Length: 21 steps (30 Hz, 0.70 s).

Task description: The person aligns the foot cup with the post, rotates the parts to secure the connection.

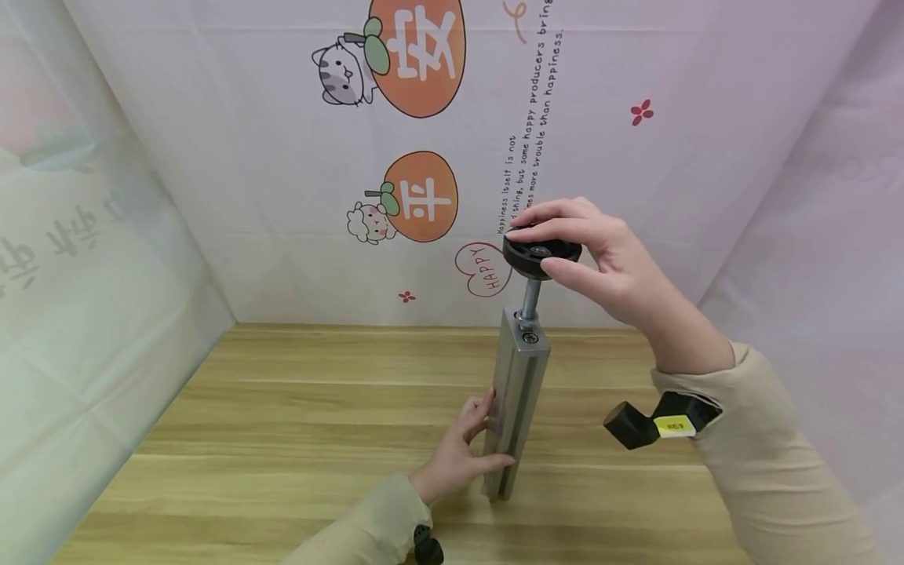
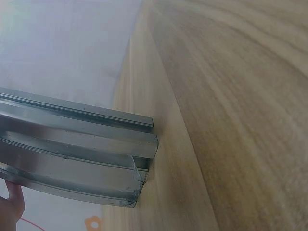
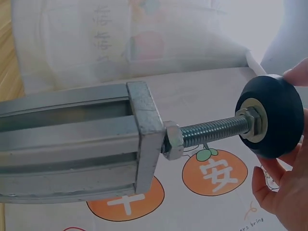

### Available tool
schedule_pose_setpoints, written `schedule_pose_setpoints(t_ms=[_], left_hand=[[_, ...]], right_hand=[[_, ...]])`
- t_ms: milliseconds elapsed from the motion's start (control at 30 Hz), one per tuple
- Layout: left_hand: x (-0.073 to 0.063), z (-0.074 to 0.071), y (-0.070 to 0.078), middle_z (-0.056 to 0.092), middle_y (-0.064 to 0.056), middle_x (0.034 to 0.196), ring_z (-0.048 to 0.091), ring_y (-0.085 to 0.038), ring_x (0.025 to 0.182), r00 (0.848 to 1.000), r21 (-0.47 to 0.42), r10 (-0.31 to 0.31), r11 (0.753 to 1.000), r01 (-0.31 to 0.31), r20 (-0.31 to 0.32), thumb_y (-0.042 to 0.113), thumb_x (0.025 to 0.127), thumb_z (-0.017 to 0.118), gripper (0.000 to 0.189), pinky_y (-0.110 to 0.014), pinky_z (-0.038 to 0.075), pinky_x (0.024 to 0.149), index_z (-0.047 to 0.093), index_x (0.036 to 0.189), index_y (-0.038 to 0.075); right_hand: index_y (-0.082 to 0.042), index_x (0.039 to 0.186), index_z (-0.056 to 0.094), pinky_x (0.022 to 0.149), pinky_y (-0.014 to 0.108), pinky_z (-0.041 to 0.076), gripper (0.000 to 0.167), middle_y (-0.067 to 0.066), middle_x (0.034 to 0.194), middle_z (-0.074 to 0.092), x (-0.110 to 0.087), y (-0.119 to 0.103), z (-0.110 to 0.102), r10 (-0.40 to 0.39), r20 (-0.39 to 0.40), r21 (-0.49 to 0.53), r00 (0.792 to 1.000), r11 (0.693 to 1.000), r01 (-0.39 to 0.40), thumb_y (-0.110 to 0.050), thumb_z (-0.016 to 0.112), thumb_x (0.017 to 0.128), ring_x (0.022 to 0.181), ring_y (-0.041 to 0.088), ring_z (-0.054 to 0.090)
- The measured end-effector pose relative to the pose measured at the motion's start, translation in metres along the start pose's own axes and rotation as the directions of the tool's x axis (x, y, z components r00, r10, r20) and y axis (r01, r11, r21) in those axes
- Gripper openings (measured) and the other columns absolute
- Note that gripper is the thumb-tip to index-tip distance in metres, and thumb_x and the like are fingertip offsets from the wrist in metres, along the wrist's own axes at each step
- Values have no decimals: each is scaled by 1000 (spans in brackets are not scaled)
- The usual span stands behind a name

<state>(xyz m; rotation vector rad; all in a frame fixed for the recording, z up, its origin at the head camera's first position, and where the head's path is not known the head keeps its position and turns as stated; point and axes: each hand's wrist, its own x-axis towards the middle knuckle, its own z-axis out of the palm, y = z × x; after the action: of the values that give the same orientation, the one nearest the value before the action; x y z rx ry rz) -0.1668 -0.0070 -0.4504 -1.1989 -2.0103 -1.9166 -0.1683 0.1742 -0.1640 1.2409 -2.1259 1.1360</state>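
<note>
An aluminium extrusion profile (image 1: 518, 392) stands upright on the wooden table, slightly tilted in the head view. My left hand (image 1: 459, 455) grips its lower part, thumb on one side and fingers on the other. A metal end plate (image 3: 148, 139) caps the profile's top. From it rises a threaded rod (image 3: 214, 132) with a hex nut (image 3: 173, 140) against the plate. The rod carries a black round levelling foot (image 3: 276, 118), and my right hand (image 1: 600, 259) holds this disc by its rim from above. The profile's lower end (image 2: 147, 149) meets the tabletop in the left wrist view.
Wood-grain tabletop (image 1: 297, 416) lies under the profile. A white cloth (image 1: 282, 157) printed with oranges and lettering hangs behind, with more cloth at both sides. A black wrist camera (image 1: 632, 424) sits on the right sleeve.
</note>
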Motion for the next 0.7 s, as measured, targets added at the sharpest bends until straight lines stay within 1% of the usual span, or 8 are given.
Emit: schedule_pose_setpoints(t_ms=[100, 233, 333, 433, 600, 700], left_hand=[[0, 0, -1, 42, -20, 119, 39, -4, 115, 1000, 4, 12, 1000, -12, 0, -4, 76, 74, 101, -34, 42, 102, 15, 151, 26], [0, 0, -2, 41, -21, 121, 39, -5, 116, 1000, -3, 17, 1000, -17, 3, -4, 76, 74, 100, -34, 41, 102, 15, 151, 25], [0, 0, -3, 41, -21, 121, 39, -5, 116, 1000, -7, 15, 1000, -15, 4, -5, 76, 73, 100, -33, 42, 101, 14, 151, 24], [-1, 0, -4, 41, -20, 121, 39, -4, 116, 1000, 5, 22, 1000, -22, 2, -4, 77, 73, 99, -33, 42, 101, 14, 151, 24], [-1, 0, -3, 41, -20, 121, 40, -4, 116, 1000, 11, 18, 1000, -18, 3, -3, 78, 73, 98, -34, 41, 103, 14, 152, 24], [-1, -1, -3, 41, -19, 122, 40, -4, 116, 1000, 5, 3, 1000, -3, 9, -2, 78, 73, 98, -34, 40, 103, 14, 152, 25]], right_hand=[[-3, 110, 69, 89, 25, 38, 28, -1, 116, 61, -1, -3, 0, 52, -8, -77, 999, 996, -52, 0, 59, 84, 113, 11, 44], [-6, 107, 71, 85, 24, 38, 25, 3, 112, 62, -1, -4, 3, 106, -77, -127, 991, 985, -115, -3, 67, 82, 108, 7, 44], [-5, 103, 71, 84, 23, 38, 25, 3, 107, 63, -1, -4, 7, 126, -142, -134, 982, 980, -145, -3, 71, 79, 104, 6, 46], [-3, 100, 71, 82, 21, 40, 24, 0, 102, 60, 0, -4, 10, 145, -192, -134, 971, 976, -172, -4, 74, 76, 100, 8, 47], [-3, 97, 69, 74, 18, 44, 25, -4, 96, 54, 0, -6, 17, 199, -268, -125, 943, 963, -239, -8, 78, 74, 92, 11, 48], [-2, 94, 69, 72, 18, 44, 26, -4, 93, 52, 0, -7, 22, 191, -320, -138, 928, 960, -245, -10, 80, 72, 91, 10, 48]])
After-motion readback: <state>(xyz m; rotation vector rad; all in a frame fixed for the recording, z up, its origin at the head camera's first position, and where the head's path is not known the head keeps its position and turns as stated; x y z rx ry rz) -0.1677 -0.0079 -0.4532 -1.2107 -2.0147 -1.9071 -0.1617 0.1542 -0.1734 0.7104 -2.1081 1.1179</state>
